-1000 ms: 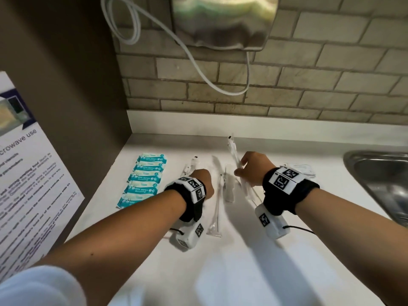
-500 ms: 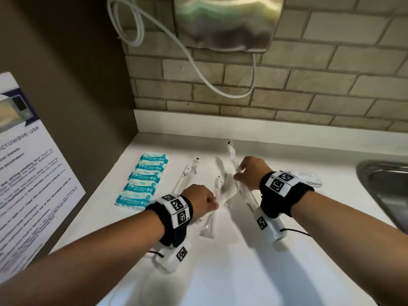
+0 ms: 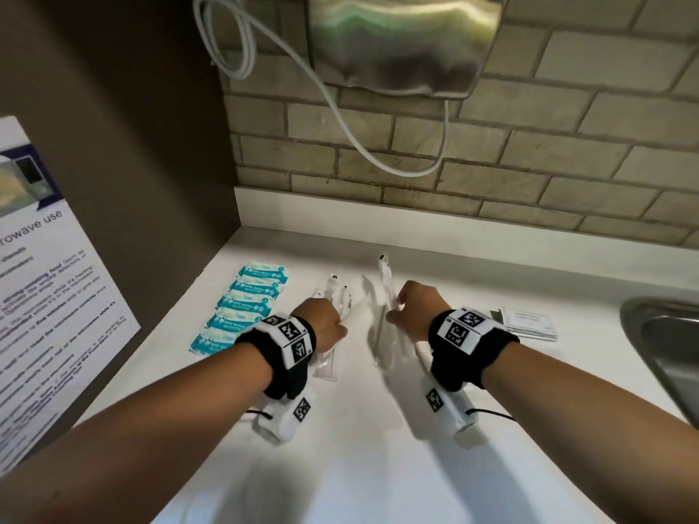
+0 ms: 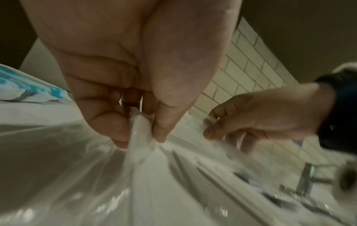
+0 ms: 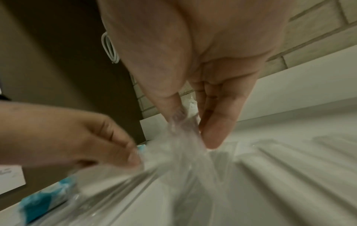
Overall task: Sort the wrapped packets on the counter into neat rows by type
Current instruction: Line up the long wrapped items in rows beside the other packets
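Several teal wet-wipe packets lie in a neat column at the counter's left. To their right lie clear-wrapped utensil packets. My left hand pinches one clear packet between thumb and fingers, low over the counter. My right hand pinches another long clear packet whose far end points at the wall; the right wrist view shows its crinkled wrap between thumb and fingers. More clear packets lie blurred between the hands.
A flat white sachet stack lies right of my right hand. The steel sink is at far right. A brick wall with a steel dispenser and white cable is behind. A brown side panel with a poster bounds the left.
My left hand drew back toward me with a clear packet, then moved forward and left again to the packets beside the wipes. The right hand kept its grip and barely shifted.
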`<state>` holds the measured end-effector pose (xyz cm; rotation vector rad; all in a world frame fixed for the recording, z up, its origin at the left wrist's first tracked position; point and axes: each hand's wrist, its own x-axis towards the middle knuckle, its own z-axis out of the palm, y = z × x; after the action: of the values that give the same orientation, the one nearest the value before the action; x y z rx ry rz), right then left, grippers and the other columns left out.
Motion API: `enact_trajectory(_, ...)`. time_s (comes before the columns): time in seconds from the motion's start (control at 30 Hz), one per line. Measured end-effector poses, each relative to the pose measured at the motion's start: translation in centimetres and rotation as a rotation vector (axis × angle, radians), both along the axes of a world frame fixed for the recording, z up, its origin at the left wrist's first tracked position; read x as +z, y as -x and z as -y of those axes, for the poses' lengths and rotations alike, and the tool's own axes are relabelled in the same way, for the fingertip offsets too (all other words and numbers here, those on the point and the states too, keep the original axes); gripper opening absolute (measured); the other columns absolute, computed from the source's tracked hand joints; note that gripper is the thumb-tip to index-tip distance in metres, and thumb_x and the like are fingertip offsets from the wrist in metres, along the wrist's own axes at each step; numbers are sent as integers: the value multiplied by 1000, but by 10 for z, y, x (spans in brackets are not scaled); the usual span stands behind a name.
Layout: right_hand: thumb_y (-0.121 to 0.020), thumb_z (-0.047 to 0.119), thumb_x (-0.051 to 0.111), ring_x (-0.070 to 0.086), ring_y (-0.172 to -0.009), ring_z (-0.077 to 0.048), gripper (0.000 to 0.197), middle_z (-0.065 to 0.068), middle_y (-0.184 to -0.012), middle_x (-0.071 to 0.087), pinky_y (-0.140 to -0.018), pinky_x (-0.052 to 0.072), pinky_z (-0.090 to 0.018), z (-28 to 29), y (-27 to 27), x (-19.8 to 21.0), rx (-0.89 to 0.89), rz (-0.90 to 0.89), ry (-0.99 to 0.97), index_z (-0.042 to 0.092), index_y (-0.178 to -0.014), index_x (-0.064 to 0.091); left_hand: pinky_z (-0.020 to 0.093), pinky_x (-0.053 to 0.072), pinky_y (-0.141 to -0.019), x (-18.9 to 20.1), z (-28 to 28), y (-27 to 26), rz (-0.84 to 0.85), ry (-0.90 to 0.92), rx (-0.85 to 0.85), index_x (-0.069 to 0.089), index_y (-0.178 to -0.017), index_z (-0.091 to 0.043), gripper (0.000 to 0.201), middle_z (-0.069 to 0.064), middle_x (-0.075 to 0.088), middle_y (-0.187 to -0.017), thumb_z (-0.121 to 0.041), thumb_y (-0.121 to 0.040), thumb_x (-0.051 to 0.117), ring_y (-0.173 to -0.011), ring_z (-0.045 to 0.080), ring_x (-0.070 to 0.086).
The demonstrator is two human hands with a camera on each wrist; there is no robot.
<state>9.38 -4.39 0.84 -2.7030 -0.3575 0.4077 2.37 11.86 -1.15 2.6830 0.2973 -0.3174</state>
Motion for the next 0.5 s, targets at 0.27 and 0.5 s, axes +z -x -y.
enact_trajectory(0.27,-89,19,60,66,-90,-34,40,-14,-109,60,-66,48,-34,-41,18,-24,19,-92,-31,6,-119,37,24,41,-59,26,-30,-7,300,221,200,62,-75,-10,21,-1,55,-63,-26,-88,66,-67,22,57)
enact_trajectory(0.5,-91,54,51,65,-89,-30,43,-11,-98,65,-68,44,-30,-45,17,-34,120,-113,70,12,-99,55,24,45,-66,27,-26,-2,393,356,214,59,-108,-14,31,-1,63,-79,-26,-83,73,-73,17,62)
